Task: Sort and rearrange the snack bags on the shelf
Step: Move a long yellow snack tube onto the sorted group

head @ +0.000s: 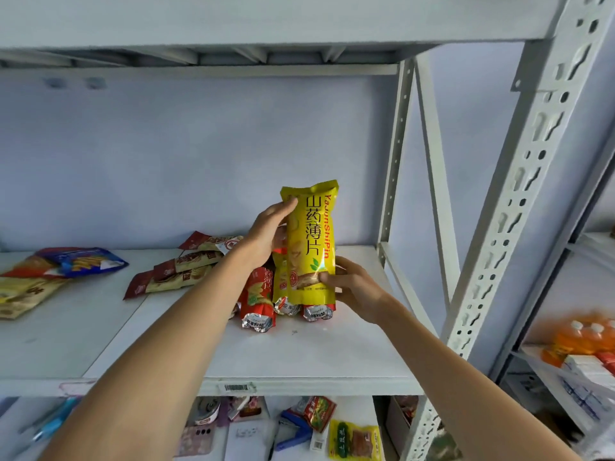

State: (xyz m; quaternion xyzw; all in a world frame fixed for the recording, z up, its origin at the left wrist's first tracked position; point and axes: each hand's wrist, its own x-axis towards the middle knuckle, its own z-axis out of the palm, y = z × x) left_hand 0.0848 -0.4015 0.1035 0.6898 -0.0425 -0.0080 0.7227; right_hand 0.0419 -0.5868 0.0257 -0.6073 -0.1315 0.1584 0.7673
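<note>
Yellow snack bag [311, 244] held upright above the white shelf [299, 357], toward its right half, bottom edge just over a row of red and yellow bags [258, 297] lying with their crimped silver ends facing the near edge. Left hand [268, 236] laid against the bag's upper left side, fingers straight and together, fingertip reaching close to the top seam. Right hand [352, 287] curled round the lower right corner, thumb pinching across the front face. Bare shelf surface near the front edge, between the lying bags and the barcode sticker [235, 388]. Open room also to the right of the held bag, up to the slotted upright post [519, 181] and the diagonal brace [432, 181]. Tall clearance above, up to the underside of the next shelf. Further left, a loose pile of brown and red bags [176, 271] lying flat, overlapping; at the far left edge, a blue bag [88, 261] resting on top of tan ones [23, 294]. Below, a lower shelf with mixed packets [354, 439]. At far right, orange bottles [585, 339] on a neighbouring rack.
</note>
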